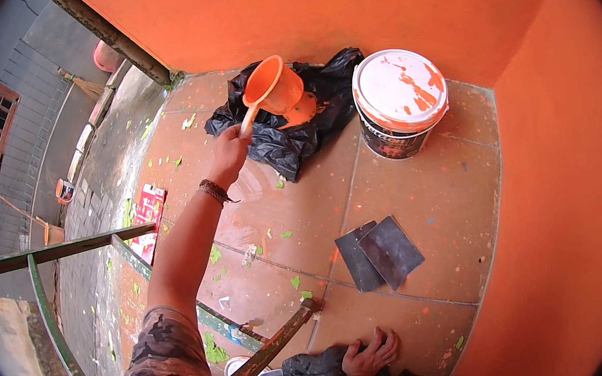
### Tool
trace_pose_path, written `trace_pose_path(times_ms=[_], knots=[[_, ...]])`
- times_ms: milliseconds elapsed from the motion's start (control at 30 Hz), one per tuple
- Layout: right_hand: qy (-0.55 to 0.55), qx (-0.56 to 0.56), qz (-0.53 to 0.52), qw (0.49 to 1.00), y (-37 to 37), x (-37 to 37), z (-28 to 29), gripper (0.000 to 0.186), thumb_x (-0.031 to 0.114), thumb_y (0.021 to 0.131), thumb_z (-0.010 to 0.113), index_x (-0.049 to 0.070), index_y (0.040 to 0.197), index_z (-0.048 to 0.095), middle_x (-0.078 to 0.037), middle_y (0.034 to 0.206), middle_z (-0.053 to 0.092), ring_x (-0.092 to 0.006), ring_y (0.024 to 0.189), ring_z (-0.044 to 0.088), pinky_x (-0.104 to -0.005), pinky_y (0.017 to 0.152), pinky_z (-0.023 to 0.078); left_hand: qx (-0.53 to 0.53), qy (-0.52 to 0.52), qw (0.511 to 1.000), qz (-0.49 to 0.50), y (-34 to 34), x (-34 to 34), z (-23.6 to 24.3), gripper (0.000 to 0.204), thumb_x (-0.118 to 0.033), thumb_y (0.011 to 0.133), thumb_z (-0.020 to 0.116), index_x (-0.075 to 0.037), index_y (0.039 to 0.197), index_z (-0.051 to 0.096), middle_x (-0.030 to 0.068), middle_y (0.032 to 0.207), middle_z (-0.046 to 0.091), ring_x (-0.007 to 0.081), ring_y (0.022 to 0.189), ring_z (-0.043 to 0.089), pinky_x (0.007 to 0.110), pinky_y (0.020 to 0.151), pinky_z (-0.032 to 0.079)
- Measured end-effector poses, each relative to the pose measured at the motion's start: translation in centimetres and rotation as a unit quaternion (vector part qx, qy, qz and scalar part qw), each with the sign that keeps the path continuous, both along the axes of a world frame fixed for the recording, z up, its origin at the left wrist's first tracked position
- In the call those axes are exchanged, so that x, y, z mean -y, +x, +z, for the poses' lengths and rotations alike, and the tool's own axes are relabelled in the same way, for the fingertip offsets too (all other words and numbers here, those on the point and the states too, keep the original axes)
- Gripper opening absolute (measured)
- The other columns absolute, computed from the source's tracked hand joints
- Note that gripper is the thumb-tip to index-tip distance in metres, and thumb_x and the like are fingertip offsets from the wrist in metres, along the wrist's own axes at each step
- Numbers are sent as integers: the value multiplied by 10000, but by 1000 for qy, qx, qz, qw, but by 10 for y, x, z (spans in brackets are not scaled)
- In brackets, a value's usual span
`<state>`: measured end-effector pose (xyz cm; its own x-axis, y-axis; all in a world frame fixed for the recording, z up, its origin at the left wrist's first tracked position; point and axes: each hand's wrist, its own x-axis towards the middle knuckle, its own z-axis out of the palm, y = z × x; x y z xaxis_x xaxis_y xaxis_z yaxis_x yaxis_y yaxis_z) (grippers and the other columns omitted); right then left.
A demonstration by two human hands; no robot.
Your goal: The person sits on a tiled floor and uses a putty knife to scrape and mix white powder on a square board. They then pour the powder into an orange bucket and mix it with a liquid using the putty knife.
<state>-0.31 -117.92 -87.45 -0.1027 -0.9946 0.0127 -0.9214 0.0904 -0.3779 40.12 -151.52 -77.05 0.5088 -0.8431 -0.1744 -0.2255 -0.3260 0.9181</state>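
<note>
My left hand grips the handle of an orange plastic dipper, its arm stretched far forward. The dipper is tilted, and its round mouth faces left. It is over or on a crumpled black plastic bag smeared with orange paint; whether they touch I cannot tell. Right of the bag stands a dark paint bucket under a white lid splashed with orange. Near my dark-clad leg at the bottom, my right hand rests palm down, its fingers apart and holding nothing.
Two dark square sheets overlap on the tiled floor, among green paint flakes. A metal ladder crosses the lower left, near a white pail. Orange walls enclose the back and right. Outside lies a paved strip.
</note>
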Motion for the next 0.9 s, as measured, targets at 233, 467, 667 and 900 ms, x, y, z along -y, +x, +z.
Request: trace_pose_path(times_ms=[233,467,667,900], knots=[[-3,-11,-3,1000,1,2,2,498,371,841,504,43,1215,501,-221,1299,425,-424,1248,374,-577,1022,279,214,-23,977,7,-9,1,-23,270,-187,906,639,34,1056,599,126,815,645,237,768,610,366,685,465],[-8,-22,-5,1000,1,3,2,490,408,873,470,45,1200,511,-217,1282,440,-416,1234,394,-571,1013,297,439,-103,893,-5,-17,2,-26,287,-83,829,665,-10,1090,569,204,993,632,418,939,589,466,805,471],[-26,-10,-7,1000,2,2,0,491,418,888,457,47,1204,512,-219,1284,445,-418,1229,403,-566,1013,301,437,-85,895,5,-13,-2,-22,317,-53,808,674,-11,1105,570,193,1011,628,393,953,591,454,827,467],[-20,-15,-4,1000,0,3,2,491,412,884,463,46,1208,504,-219,1291,436,-418,1238,391,-572,1016,297,322,-68,944,13,-22,-17,-24,301,-57,822,686,9,1093,571,200,980,642,347,913,616,413,797,474]])
